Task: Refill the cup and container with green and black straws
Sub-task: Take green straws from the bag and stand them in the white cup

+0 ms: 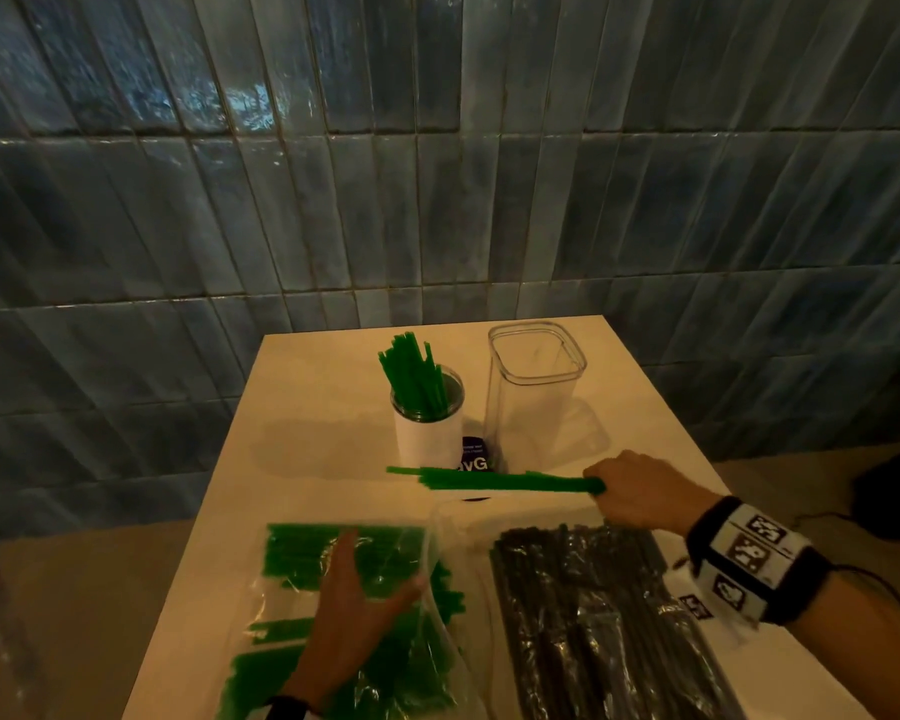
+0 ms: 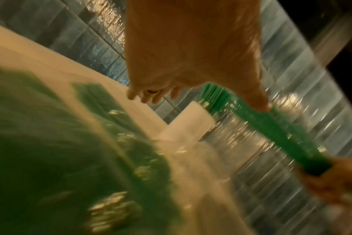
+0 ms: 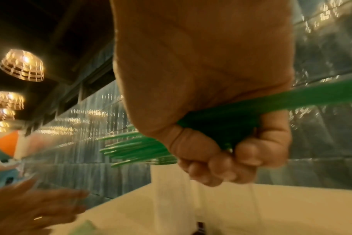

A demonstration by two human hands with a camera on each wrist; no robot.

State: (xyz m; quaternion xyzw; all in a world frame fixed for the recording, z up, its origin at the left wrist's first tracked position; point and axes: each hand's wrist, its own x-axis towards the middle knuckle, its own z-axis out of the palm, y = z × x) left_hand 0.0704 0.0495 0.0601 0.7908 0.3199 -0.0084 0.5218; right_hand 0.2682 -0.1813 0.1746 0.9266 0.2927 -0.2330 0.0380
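Midway through the green refill, the right hand [image 1: 632, 491] grips a bundle of green straws [image 1: 489, 480] level, near the part-filled cup [image 1: 427, 428] (left hand [image 1: 357, 610] flat on the green bag [image 1: 292, 553]); next, tip them upright into it.

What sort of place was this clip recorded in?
Probably a cafe or drinks bar: bulk bags of green straws and black straws on a table, blue tiled wall, woven pendant lamps.

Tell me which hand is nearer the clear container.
Right. The right hand, gripping a bunch of green straws, is just in front of the clear container; the left hand rests on the green straw bag, farther away.
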